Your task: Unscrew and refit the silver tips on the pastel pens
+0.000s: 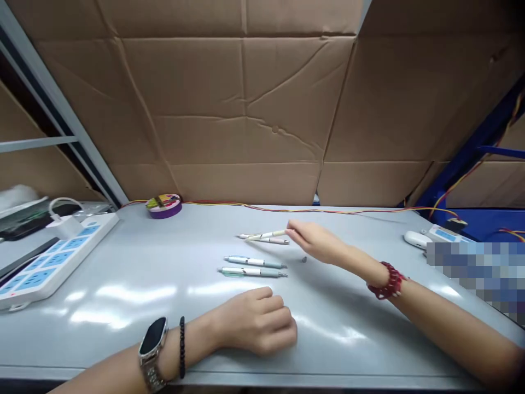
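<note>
One power strip [61, 258] lies along the left side of the worktop [135, 251], with a white plug [64, 225] seated near its far end. Next, near the rear edge, is a tape roll [164, 206], lying flat. The left hand [262, 323] rests near the front edge, fingers curled into a fist; whether it encloses anything cannot be told. Beyond it, two pens lie roughly parallel: a green-tinted pen [252, 272] in front and a blue-tinted pen [255, 262] just behind. Farther back, a pale pen [278, 241] lies under the line of a cream pen [266, 236]; contact between these two cannot be confirmed. The right hand [318, 241] is closed in a pinch, thumb and fingers on the cream pen's right end. Handling: the pens should be light and stiff, with smooth barrels liable to roll or slip; grasp at mid-barrel for balance, as an end grip lets the free end swing. A small dark piece [304, 259] lies just below the right hand. Well to the right is a white rounded device [417, 239].
</note>
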{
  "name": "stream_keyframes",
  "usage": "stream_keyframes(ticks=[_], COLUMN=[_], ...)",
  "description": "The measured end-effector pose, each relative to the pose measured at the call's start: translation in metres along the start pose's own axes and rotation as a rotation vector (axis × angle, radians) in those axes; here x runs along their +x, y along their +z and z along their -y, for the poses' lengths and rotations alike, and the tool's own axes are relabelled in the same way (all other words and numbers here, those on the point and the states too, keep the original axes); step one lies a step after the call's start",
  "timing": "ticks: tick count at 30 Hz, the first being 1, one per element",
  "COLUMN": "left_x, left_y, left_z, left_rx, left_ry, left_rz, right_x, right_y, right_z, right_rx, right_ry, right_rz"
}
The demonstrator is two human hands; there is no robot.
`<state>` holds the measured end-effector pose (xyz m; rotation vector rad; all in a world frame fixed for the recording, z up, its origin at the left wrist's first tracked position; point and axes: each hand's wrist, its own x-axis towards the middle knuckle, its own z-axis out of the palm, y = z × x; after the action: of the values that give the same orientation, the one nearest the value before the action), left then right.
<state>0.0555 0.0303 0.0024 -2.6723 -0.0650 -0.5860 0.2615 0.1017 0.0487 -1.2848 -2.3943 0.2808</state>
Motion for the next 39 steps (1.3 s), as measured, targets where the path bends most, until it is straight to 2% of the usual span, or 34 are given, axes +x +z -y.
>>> stream_keyframes(ticks=[3,5,7,8,10,13,16,17,19,21,23,26,31,34,39], left_x=[-0.001,-0.002,-0.001,0.000,0.003,0.006,0.007,0.007,0.006,0.004,0.001,-0.001,-0.002,-0.001,0.000], left_y=[-0.003,-0.005,-0.006,-0.007,-0.008,-0.009,-0.013,-0.015,-0.018,-0.019,-0.018,-0.016,-0.014,-0.013,-0.013], left_z=[-0.004,-0.008,-0.012,-0.014,-0.015,-0.012,0.000,0.005,0.014,0.022,0.026,0.027,0.025,0.025,0.023], left_rx=[-0.003,0.038,0.097,0.112,0.028,-0.211,-0.396,-0.531,-1.124,-1.572,-1.771,-1.811,-1.789,-1.775,-1.744], left_ry=[0.084,0.081,-0.025,-0.109,-0.301,-0.556,-0.663,-0.688,-0.856,-0.958,-0.955,-0.920,-0.922,-0.940,-1.004], left_rz=[-0.082,-0.221,-0.331,-0.335,-0.191,0.062,0.169,0.216,0.372,0.457,0.477,0.455,0.421,0.382,0.325], right_x=[-0.021,-0.039,-0.056,-0.064,-0.073,-0.074,-0.066,-0.063,-0.060,-0.060,-0.061,-0.063,-0.066,-0.065,-0.061], right_y=[-0.001,0.004,0.013,0.018,0.029,0.040,0.044,0.043,0.042,0.040,0.039,0.038,0.035,0.034,0.041], right_z=[0.007,0.014,0.021,0.024,0.029,0.029,0.021,0.017,0.011,0.007,0.006,0.009,0.012,0.009,0.004], right_rx=[0.131,0.208,0.269,0.292,0.320,0.264,0.184,0.170,0.144,0.112,0.089,0.078,0.087,0.166,0.229], right_ry=[0.020,-0.007,-0.064,-0.084,-0.136,-0.293,-0.420,-0.458,-0.545,-0.632,-0.688,-0.704,-0.650,-0.597,-0.496], right_rz=[-0.166,-0.197,-0.171,-0.157,-0.125,-0.143,-0.199,-0.208,-0.219,-0.229,-0.227,-0.200,-0.123,-0.082,-0.126])
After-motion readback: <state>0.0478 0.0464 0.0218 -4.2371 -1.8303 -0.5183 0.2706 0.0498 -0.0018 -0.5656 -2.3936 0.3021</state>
